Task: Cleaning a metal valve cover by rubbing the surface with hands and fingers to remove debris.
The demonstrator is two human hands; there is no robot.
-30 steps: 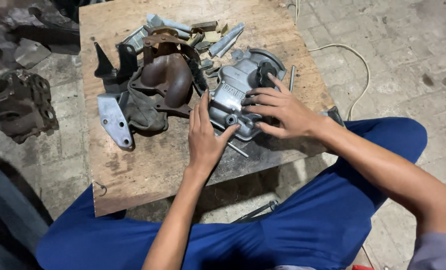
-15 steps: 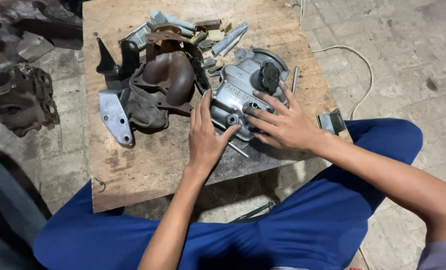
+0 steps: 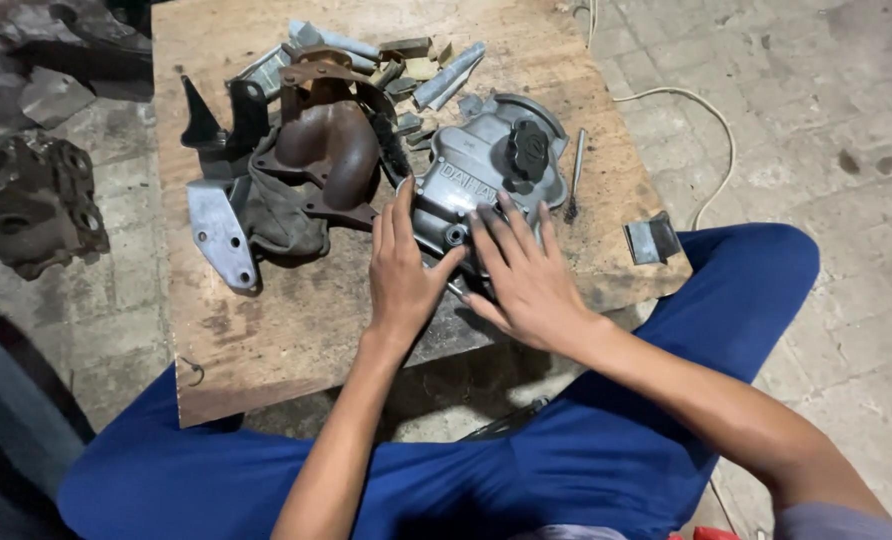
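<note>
Both hands lie flat, fingers spread, holding nothing: left hand (image 3: 403,275) and right hand (image 3: 528,282) press the cover (image 3: 476,170) on the surface (image 3: 296,320). Even pressure should keep it steady.

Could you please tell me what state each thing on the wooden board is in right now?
Silver engine cover: lying flat on the wooden board, both hands on its near end.
Black cap: seated on the cover.
Left hand: flat, fingers extended.
Right hand: spread, pressing on the cover.
Rusty manifold: resting on the board.
Silver bracket: lying flat.
Metal rod: lying loose beside the cover.
</note>
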